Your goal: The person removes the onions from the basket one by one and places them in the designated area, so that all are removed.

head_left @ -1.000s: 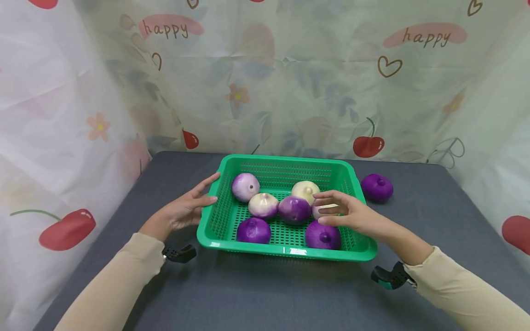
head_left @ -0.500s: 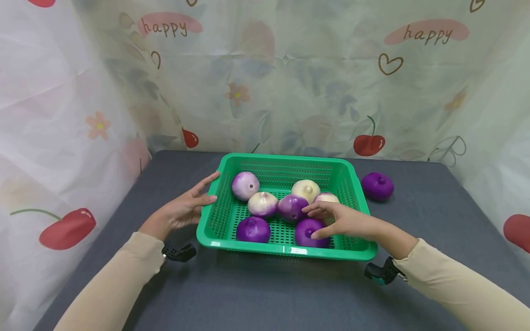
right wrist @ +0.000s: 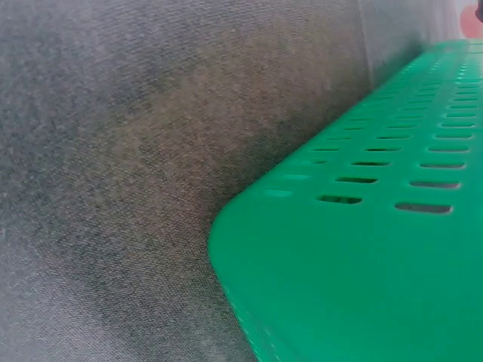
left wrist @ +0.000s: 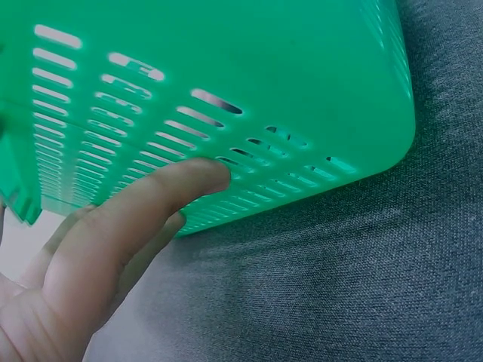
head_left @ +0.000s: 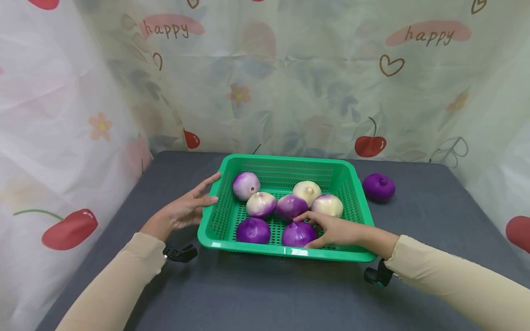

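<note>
A green perforated plastic basket holds several onions. At its left end my left hand grips the rim, with thumb and index finger at the edge. In the left wrist view, other fingers of that hand lie against the slotted outer wall. My right hand reaches over the front right corner and holds a dark purple onion between thumb and fingers, low in the basket. The right wrist view has only the basket's outer wall; the right hand is hidden there.
Also in the basket are a dark purple onion, a pale one and several white-and-purple ones. Outside, to the right, a purple onion lies on the grey tabletop. A printed curtain hangs behind.
My right hand has come down and left onto the front right purple onion, which has shifted left and turned. My left hand and the basket have stayed put.
</note>
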The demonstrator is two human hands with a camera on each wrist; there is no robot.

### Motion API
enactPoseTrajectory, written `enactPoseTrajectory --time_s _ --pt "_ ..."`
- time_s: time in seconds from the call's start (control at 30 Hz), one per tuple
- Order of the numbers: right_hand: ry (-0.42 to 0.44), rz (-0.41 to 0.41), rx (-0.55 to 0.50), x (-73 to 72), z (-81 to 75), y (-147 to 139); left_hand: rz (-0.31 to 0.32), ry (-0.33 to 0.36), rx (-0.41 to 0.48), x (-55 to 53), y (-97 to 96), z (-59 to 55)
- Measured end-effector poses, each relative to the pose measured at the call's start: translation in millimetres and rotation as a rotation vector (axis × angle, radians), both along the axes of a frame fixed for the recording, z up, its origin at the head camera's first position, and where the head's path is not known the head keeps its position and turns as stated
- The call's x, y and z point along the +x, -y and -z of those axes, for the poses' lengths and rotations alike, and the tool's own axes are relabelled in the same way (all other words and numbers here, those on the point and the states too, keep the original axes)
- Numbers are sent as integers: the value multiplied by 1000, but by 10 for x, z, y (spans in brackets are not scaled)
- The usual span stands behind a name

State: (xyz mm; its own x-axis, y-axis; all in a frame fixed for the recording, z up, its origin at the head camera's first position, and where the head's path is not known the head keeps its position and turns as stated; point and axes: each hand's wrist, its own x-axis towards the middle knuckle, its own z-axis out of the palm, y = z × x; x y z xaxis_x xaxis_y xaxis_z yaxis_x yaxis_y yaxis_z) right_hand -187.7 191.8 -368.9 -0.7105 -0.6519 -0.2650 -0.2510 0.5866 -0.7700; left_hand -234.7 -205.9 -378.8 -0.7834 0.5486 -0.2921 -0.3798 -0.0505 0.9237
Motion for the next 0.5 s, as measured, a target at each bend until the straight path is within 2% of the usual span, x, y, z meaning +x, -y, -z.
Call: enactPoseTrajectory --time_s 0.3,0.5 --pt "-32 22 -2 2 30 -1 14 -4 10 13 -1 2" --pt "0 48 -80 24 -27 12 10 0 11 11 4 -2"
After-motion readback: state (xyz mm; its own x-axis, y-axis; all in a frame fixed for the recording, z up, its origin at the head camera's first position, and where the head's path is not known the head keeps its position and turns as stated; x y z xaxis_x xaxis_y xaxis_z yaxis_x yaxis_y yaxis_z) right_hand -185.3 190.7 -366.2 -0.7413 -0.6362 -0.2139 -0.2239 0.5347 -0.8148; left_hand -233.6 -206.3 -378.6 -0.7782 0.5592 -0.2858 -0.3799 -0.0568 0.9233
